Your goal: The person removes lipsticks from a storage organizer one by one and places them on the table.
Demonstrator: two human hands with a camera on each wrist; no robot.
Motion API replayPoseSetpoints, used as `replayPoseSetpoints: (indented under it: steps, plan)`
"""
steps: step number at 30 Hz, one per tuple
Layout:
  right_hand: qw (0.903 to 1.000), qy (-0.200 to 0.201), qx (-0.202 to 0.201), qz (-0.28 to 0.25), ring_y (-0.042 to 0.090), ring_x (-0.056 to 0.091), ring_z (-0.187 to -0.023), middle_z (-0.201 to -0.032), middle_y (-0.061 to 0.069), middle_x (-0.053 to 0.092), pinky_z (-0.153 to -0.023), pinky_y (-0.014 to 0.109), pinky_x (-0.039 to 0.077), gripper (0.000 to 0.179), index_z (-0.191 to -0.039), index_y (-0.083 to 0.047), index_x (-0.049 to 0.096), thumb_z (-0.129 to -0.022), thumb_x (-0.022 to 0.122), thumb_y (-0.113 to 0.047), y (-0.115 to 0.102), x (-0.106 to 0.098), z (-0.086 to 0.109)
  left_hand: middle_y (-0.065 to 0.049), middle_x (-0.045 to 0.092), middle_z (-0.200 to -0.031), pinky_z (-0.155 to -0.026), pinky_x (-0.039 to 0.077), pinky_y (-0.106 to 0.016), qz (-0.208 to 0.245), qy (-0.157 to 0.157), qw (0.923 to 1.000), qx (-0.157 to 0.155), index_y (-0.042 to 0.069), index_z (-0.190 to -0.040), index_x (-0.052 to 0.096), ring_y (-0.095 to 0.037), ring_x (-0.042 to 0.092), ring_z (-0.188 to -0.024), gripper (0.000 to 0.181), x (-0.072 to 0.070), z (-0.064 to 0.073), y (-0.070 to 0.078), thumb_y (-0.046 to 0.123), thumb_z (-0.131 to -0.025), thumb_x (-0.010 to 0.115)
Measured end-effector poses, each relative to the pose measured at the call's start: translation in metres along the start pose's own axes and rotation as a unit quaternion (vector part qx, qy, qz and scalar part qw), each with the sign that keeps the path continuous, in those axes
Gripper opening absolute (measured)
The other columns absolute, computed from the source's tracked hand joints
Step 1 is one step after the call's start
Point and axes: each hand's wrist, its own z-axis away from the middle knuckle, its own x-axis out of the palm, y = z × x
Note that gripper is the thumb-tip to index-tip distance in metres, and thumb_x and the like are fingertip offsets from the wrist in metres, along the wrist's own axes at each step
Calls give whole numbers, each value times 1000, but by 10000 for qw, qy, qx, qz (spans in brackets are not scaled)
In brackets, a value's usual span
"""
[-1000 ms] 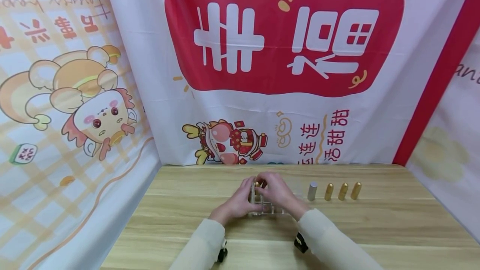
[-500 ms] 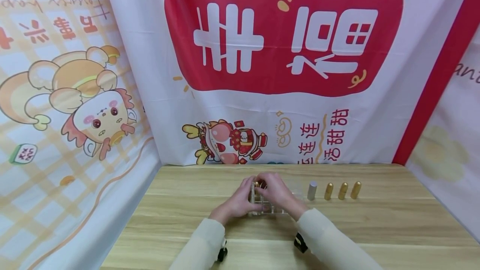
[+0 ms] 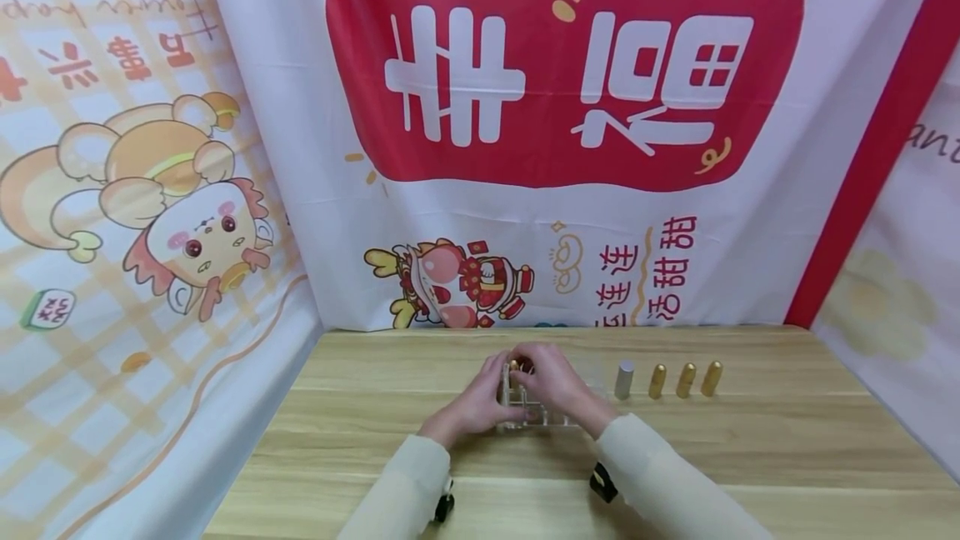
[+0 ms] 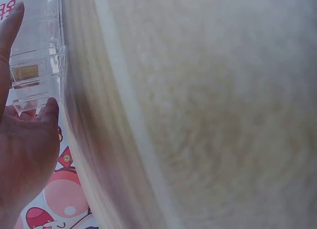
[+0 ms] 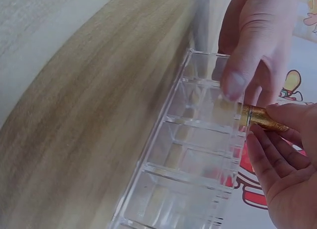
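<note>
My left hand [image 3: 480,402] grips the left end of a clear plastic lipstick organizer [image 5: 195,125], thumb on the near side and fingers on the far side. In the right wrist view, my right hand [image 5: 292,174] pinches a gold lipstick tube [image 5: 266,119] between thumb and fingers. One end of that tube is at the compartments near the left hand's thumb. Through the clear walls in the left wrist view, a gold piece [image 4: 26,72] shows inside. In the head view, the right hand [image 3: 551,382] hides much of the organizer.
Right of the organizer stand a silver cylinder [image 3: 624,380] and three gold tubes with rounded tops, the nearest gold tube [image 3: 657,382] beside the cylinder. The wooden table [image 3: 360,407] ends at a printed cloth backdrop [image 3: 330,290] at the back.
</note>
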Motion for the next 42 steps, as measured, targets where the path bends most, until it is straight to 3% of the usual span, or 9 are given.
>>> replayPoseSetpoints:
  steps: [26,42]
  plan:
    - [9991,261,-325,-22,9,66,-81,-94,0,73,-74,22,58,18,-107,-7,73,-90,77,-6,-8,-21,9,-9,21,-167,-123,25,-55,-5,6,10000,4,19,-165,13,-30,23,-153,110,1,-1,0,43,-84,84]
    - [9995,192,-195,-161,9,65,-79,-91,-4,71,-71,21,58,15,-104,-10,73,-91,76,-5,-4,-30,13,-10,23,-167,-123,25,-55,-73,19,9999,-127,18,-165,14,-32,24,-153,113,0,0,2,47,-82,85]
